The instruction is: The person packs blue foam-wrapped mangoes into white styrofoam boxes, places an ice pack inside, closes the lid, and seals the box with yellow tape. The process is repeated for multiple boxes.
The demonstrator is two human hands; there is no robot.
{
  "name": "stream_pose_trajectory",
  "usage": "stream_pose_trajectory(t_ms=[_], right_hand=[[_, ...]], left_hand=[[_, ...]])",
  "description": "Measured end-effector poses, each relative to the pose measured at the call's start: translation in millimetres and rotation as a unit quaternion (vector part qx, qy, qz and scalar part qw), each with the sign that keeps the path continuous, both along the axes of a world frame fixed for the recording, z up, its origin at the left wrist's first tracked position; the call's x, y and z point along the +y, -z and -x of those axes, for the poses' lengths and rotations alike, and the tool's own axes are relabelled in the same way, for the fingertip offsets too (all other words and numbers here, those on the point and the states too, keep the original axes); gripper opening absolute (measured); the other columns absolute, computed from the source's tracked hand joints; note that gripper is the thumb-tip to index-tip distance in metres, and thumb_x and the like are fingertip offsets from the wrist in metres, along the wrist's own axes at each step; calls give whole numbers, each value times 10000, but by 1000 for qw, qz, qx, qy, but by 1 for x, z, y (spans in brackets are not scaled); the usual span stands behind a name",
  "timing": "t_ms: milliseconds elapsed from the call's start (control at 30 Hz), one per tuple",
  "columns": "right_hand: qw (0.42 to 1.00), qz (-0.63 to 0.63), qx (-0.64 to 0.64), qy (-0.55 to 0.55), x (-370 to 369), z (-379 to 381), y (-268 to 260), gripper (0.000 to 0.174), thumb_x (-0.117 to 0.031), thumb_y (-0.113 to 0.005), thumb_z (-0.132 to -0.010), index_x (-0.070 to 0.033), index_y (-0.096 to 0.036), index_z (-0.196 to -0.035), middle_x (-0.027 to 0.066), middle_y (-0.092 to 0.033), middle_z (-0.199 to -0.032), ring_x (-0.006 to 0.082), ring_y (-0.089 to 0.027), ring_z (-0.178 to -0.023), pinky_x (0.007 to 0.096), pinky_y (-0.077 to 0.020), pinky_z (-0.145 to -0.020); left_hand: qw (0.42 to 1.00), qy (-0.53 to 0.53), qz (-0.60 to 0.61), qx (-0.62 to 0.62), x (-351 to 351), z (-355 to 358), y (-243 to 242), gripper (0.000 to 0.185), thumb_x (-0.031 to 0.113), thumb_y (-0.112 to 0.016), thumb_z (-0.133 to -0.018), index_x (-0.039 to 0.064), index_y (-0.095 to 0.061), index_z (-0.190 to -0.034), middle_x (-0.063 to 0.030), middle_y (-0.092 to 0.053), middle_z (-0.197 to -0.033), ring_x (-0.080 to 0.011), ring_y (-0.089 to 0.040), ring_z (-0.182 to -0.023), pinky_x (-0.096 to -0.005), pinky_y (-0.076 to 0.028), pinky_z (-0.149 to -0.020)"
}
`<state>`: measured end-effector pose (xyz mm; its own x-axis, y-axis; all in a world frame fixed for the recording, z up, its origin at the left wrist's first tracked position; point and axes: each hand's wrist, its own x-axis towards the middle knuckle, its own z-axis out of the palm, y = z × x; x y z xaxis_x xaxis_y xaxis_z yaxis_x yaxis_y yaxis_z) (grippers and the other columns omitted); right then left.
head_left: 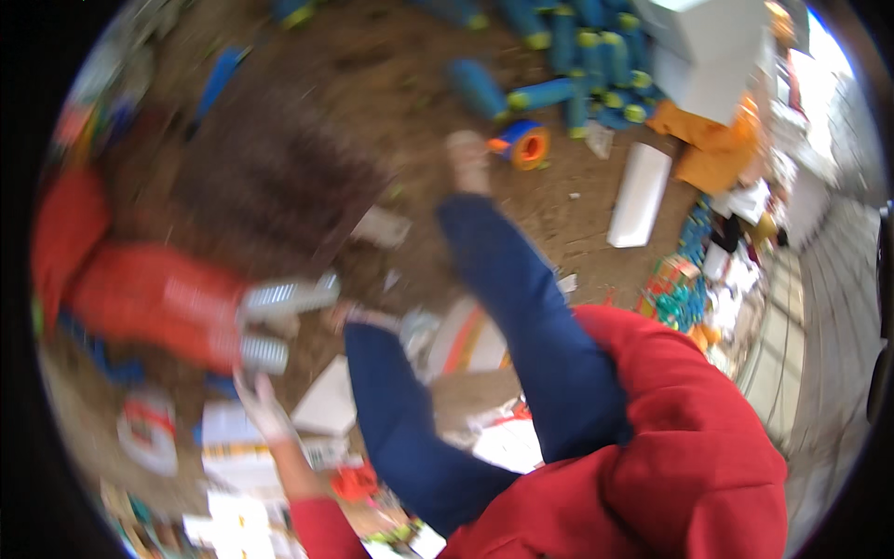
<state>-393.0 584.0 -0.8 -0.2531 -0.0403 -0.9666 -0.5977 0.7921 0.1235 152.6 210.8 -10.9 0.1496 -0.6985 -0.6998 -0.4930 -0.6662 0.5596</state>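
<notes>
My left hand [262, 409] reaches out at the lower left, its fingers at the near edge of a large red-orange object [157, 300] with two pale ribbed ends [264, 354]. Blur hides whether the fingers grip it. My right hand is out of view. Before me, a dark brown, blurred, flat-looking thing [279, 168] lies over the brown ground. My navy trouser legs and bare-looking feet spread across the middle. Beyond one foot sits a blue and orange ring-shaped object [525, 145].
Many blue cylinders with yellow-green ends [590, 56] are heaped at the top. A white tray-like piece [639, 195], a white box [705, 70] and orange cloth [712, 157] lie at the right. Flat white pieces [328, 398] and mixed litter surround my legs.
</notes>
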Motion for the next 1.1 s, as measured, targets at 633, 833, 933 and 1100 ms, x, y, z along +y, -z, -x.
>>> stream_pose_trajectory(t_ms=[633,833,933,1100], right_hand=[[985,2,-155,-73,-124,143,164,417,-362,-552,-920,-62,-640,-1196,194,-673,-1158,313,-666,-1012,409,-515,-890],[938,-50,-314,-140,-253,197,195,435,-378,-535,-937,-66,-632,-1223,185,-672,-1169,298,-666,-1003,402,-513,-888],[873,480,-77,-41,-270,276,185,384,-387,-638,-849,-25,-677,-971,180,-686,-937,308,-647,-830,438,-511,-740],[648,613,349,288,-248,499,158,369,-320,-655,-860,-13,-644,-1064,183,-695,-986,313,-663,-874,436,-523,-796]], left_hand=[[980,80,-173,60,-51,104,41,590,261,-593,-992,78,-360,-1502,-140,-530,-1365,-233,-569,-1159,-369,-497,-911],[997,53,29,51,-20,119,-12,522,201,-612,-979,40,-428,-1440,-81,-592,-1251,-171,-578,-1039,-330,-460,-908],[990,108,52,70,-10,117,-16,519,191,-650,-960,43,-449,-1414,-62,-640,-1146,-125,-584,-933,-289,-486,-796],[999,41,31,-18,-14,63,-3,558,285,-673,-931,42,-467,-1390,-128,-644,-1120,-241,-635,-875,-362,-528,-792]])
